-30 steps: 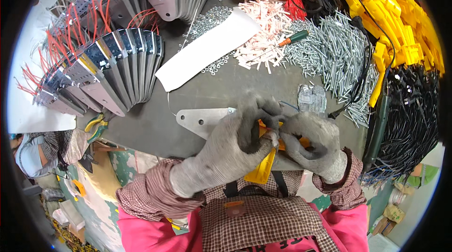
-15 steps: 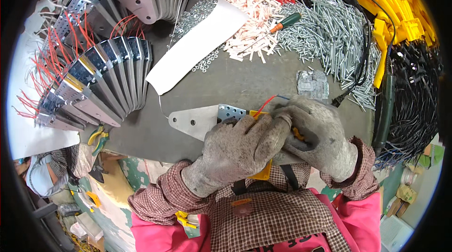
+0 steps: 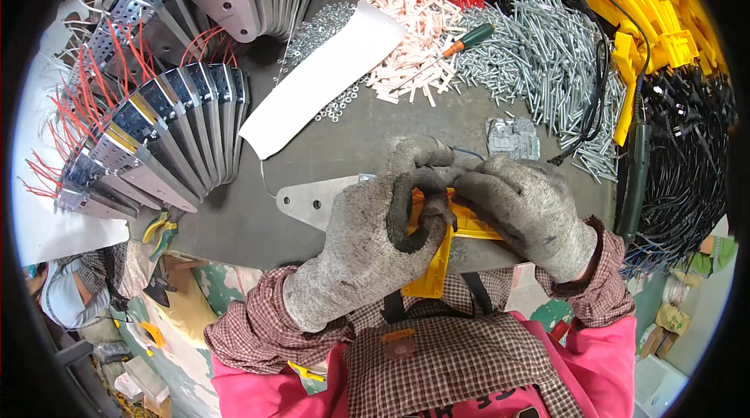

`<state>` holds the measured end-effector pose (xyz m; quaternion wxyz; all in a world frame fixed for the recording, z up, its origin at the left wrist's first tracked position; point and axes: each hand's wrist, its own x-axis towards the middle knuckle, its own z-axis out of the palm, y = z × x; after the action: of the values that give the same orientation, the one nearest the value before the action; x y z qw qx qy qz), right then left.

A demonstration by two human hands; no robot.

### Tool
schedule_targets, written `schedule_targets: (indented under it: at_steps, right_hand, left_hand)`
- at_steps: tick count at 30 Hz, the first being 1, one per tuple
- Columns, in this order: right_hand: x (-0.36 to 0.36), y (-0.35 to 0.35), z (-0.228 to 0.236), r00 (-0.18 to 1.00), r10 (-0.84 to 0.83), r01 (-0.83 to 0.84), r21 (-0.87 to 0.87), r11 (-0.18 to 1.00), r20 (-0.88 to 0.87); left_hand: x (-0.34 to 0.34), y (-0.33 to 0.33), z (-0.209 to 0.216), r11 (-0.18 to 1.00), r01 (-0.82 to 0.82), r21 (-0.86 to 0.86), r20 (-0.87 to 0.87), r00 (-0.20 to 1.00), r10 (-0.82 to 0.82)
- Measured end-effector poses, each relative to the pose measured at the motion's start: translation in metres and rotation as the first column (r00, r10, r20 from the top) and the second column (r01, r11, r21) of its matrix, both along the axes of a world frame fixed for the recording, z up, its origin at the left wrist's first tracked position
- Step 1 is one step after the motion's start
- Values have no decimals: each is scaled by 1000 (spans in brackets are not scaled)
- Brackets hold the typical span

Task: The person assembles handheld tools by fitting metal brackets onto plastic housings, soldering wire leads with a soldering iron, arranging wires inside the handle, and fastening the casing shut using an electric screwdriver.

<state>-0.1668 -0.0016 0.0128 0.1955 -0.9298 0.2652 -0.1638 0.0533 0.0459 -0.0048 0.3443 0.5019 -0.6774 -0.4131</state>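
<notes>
Both my hands wear grey, stained work gloves and meet over a yellow plastic part (image 3: 426, 284) in front of my body. My left hand (image 3: 383, 219) bends its thumb and fingers inward around the upper end of that part; what lies between its fingertips is hidden. Close against it, my right hand (image 3: 523, 215) has its fingers closed over the part's right side, and their grip is hidden too. A thin bluish wire (image 3: 469, 153) shows between the hands. A flat grey metal plate (image 3: 316, 204) with holes lies left of them, partly covered by my left hand.
Metal brackets (image 3: 176, 141) with red wires stand in rows at left. A white strip (image 3: 320, 82) lies mid-table. Behind are pale sleeves (image 3: 414, 27), a screwdriver (image 3: 469, 39) and many screws (image 3: 539, 51). Yellow parts (image 3: 656, 12) and black cables (image 3: 683, 160) fill the right. Pliers (image 3: 162, 232) lie front left.
My left hand has turned, its thumb and forefinger now forming a curved gap. The red wire no longer shows. More of the yellow part is uncovered between my hands.
</notes>
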Motion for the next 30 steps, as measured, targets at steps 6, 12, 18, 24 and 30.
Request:
schedule_targets:
  at_steps: [6, 12, 18, 24, 30]
  right_hand:
    - [13, 5, -7, 930, -298, 169, 469, 867, 216]
    - [1, 0, -6, 917, -360, 182, 623, 761, 171]
    - [11, -7, -13, 917, -285, 84, 560, 824, 280]
    - [-19, -49, 37, 808, -570, 278, 756, 592, 149]
    - [-28, -173, 31, 861, -489, 508, -221, 833, 139]
  left_hand:
    - [-1, 3, 1, 1000, -20, 22, 43, 999, 19]
    - [35, 3, 36, 976, 69, -205, 528, 848, 51]
    - [124, 16, 15, 911, 396, -113, 977, 212, 29]
    - [129, 5, 37, 889, 450, 81, 974, 155, -167]
    - [99, 1, 78, 882, 335, -331, 888, 426, 171]
